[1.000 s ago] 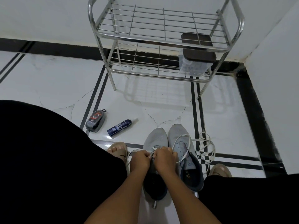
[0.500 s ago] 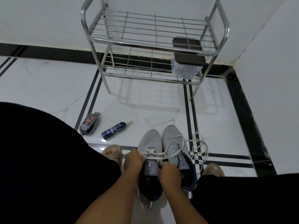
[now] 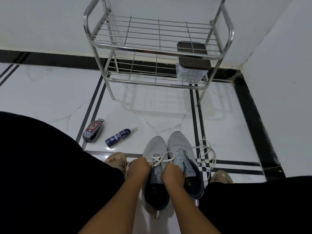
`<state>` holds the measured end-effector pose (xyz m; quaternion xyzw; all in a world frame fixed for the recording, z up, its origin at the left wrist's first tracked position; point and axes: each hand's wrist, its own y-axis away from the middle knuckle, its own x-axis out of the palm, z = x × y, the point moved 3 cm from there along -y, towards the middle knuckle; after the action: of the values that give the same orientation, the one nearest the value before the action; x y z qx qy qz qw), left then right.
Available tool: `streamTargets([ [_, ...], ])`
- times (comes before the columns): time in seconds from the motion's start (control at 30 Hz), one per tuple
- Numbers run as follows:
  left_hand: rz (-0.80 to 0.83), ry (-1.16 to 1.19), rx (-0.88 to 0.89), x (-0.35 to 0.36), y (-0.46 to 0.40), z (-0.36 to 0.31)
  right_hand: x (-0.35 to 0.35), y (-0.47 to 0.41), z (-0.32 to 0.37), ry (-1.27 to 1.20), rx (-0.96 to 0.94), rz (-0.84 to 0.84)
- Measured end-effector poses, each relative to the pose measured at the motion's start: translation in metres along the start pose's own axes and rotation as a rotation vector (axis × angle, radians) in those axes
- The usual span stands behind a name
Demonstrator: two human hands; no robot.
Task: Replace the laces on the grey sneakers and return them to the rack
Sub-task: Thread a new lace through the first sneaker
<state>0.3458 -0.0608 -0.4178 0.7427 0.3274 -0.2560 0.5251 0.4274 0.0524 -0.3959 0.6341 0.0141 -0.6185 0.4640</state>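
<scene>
From the head camera, looking down past the person's knees: the two grey sneakers stand side by side on the floor, toes pointing away toward the rack [image 3: 158,53], and everything turns on the left sneaker [image 3: 156,159]. Its long axis runs straight out from the person to the rack, and both hands sit right over its middle. The left hand [image 3: 137,170] is curled at the sneaker's left edge, pinching one run of the white lace [image 3: 162,159]; the right hand [image 3: 172,174] is curled on the other side, just above the tongue, pinching the other run. Between them the lace makes a single cross over the lowest eyelets, nearer the toe than the hands, so lacing looks barely begun on this sneaker. The right hand is the nearer one to the next open eyelets, I'd judge, and the next pull goes across the sneaker, not along it. Touching the left sneaker on its right, the right sneaker [image 3: 183,159] shows bare eyelets with no lace through them. Beyond that, further right of the left sneaker, a loose lace [image 3: 206,154] lies in loops on the floor, probably waiting its turn. Well off to the left of the left sneaker lie a dark tube [image 3: 118,135] and a shoe-polish sponge [image 3: 93,131]. Ahead, past the toe, the rack carries only a lidded box [image 3: 190,68] on its lower shelf, at the right end.
</scene>
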Motion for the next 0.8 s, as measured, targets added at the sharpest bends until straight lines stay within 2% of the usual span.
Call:
streamTargets([
  [0.03, 0.011, 0.035, -0.020, 0.008, 0.004, 0.003, 0.000, 0.001, 0.000, 0.003, -0.002, -0.004],
  [0.07, 0.003, 0.171, -0.053, 0.010, 0.009, 0.004, 0.001, 0.001, -0.001, -0.002, -0.005, -0.008],
  [0.1, -0.053, 0.400, -0.123, 0.005, 0.007, 0.007, 0.002, 0.001, -0.003, -0.018, -0.004, -0.010],
  [0.23, -0.447, 1.501, -0.550, -0.041, -0.008, 0.032, 0.002, -0.001, -0.008, -0.101, 0.023, 0.000],
  [0.27, -0.475, 1.586, -0.612, -0.047, -0.008, 0.037, 0.002, -0.001, -0.009, -0.108, 0.026, 0.003],
  [0.3, -0.465, 1.487, -0.626, -0.051, -0.006, 0.036, 0.003, -0.002, -0.009, -0.111, 0.026, 0.007],
  [0.33, -0.428, 1.215, -0.587, -0.051, -0.006, 0.033, 0.003, -0.002, -0.009, -0.110, 0.025, 0.009],
  [0.43, -0.129, 0.305, -0.118, -0.022, -0.003, 0.008, 0.005, -0.003, -0.007, -0.100, 0.038, 0.023],
  [0.5, 0.028, -0.018, 0.013, -0.002, 0.001, 0.003, 0.004, -0.004, -0.007, -0.094, 0.047, 0.027],
  [0.53, 0.050, -0.057, 0.025, 0.001, 0.001, 0.005, 0.004, -0.004, -0.007, -0.096, 0.048, 0.023],
  [0.7, 0.060, 0.169, -0.140, 0.003, -0.003, 0.011, 0.007, -0.003, -0.009, -0.091, 0.045, 0.009],
  [0.8, -0.110, 0.040, -0.147, -0.002, -0.002, 0.013, 0.008, -0.004, -0.008, -0.072, 0.005, 0.011],
])
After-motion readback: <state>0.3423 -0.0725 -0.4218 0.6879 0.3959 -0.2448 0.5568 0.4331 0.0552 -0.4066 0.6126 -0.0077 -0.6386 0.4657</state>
